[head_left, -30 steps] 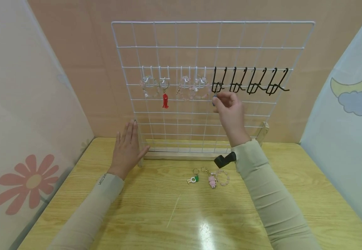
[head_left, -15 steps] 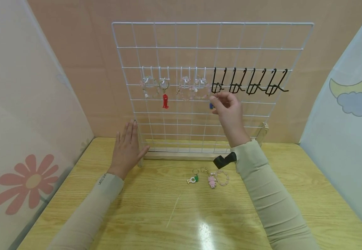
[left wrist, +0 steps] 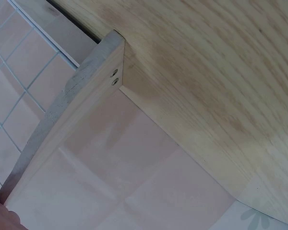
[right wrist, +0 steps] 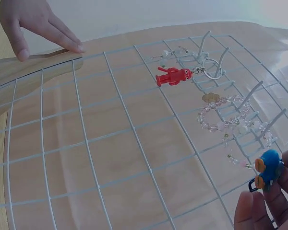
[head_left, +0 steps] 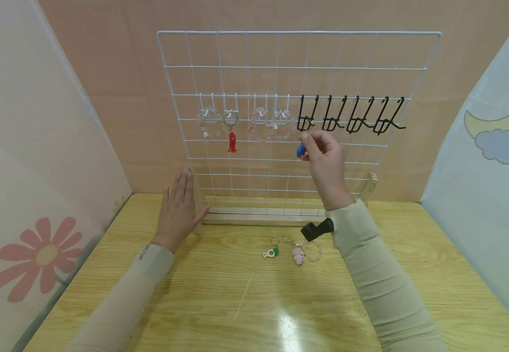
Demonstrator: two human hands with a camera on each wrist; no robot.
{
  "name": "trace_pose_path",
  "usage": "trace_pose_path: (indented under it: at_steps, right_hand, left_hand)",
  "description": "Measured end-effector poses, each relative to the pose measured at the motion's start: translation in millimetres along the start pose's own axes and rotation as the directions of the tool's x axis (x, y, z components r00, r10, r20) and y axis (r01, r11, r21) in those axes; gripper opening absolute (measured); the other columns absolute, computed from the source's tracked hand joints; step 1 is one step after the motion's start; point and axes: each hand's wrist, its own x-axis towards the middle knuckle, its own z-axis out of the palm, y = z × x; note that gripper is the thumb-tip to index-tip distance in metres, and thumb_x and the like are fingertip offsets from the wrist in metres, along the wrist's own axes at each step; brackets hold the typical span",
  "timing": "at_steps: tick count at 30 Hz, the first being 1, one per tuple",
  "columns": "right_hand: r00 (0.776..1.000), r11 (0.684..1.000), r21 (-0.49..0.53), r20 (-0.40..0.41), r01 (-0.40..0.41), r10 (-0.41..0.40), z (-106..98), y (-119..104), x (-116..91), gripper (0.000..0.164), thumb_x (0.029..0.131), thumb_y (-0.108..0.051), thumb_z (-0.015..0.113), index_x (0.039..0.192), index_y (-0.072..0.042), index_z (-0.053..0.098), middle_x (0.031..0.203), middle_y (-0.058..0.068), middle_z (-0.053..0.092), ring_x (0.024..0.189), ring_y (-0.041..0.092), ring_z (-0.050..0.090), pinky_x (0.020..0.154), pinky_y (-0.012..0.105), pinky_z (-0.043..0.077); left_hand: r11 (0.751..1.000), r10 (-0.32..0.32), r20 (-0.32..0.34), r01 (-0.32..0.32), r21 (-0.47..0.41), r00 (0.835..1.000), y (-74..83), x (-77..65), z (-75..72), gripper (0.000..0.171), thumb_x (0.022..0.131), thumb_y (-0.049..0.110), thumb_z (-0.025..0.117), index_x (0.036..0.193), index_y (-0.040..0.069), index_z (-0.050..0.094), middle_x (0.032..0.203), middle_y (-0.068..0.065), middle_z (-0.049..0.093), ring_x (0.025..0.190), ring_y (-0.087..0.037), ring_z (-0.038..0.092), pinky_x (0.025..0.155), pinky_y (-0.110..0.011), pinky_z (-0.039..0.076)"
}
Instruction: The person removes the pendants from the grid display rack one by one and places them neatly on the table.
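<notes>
My right hand pinches a blue keychain just below the leftmost black hook on a white wire grid rack. The right wrist view shows its blue figure with orange feet beside my fingers. Its metal ring overlaps the hook in the head view. My left hand lies with straight fingers on the wooden side support of the rack; the left wrist view shows that support and only a bit of the hand. A red figure keychain and several beaded bracelets hang on white hooks.
On the wooden table before the rack lie a green-and-white keychain, a pink figure keychain and a pink bead bracelet. More black hooks line the right side of the grid.
The blue figure dips left and down, then shows more fully below my right fingertips, which shift slightly right. My left hand stays on the support.
</notes>
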Motion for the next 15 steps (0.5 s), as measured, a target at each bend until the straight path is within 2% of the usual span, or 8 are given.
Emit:
trace_pose_path:
  at_steps: [4,9,15]
  right_hand:
    - [1.000,1.000,0.001,0.001,0.030,-0.030,-0.4,-2.9,-3.4,0.018,0.103,-0.029,0.060,0.095,-0.014,0.065,0.087,-0.001,0.061,0.077,0.014,0.059,0.074,0.024,0.053]
    - [0.998,0.998,0.015,-0.007,0.057,-0.057,0.7,-4.7,-6.0,0.017,0.104,-0.027,0.060,0.094,-0.014,0.065,0.085,0.001,0.060,0.074,0.014,0.056,0.074,0.026,0.052]
    - [0.995,0.995,0.025,-0.009,0.097,-0.097,0.8,-6.1,-8.2,0.026,0.105,-0.022,0.057,0.101,0.002,0.065,0.090,0.005,0.063,0.072,0.014,0.054,0.073,0.025,0.051]
  left_hand:
    - [1.000,0.001,-0.001,-0.001,-0.002,1.000,0.1,0.2,-0.6,0.103,0.100,0.050,0.059,0.160,0.000,-0.008,0.170,-0.016,-0.006,0.156,-0.031,-0.002,0.121,-0.063,0.009]
    - [1.000,0.010,-0.003,-0.010,0.013,1.000,0.4,0.8,-1.2,0.104,0.100,0.050,0.059,0.160,-0.001,-0.008,0.169,-0.016,-0.006,0.156,-0.033,0.000,0.120,-0.064,0.013]
    - [1.000,0.010,-0.001,-0.010,0.009,1.000,0.4,0.6,-0.9,0.103,0.100,0.050,0.058,0.160,-0.001,-0.007,0.169,-0.017,-0.006,0.156,-0.033,0.000,0.120,-0.063,0.011]
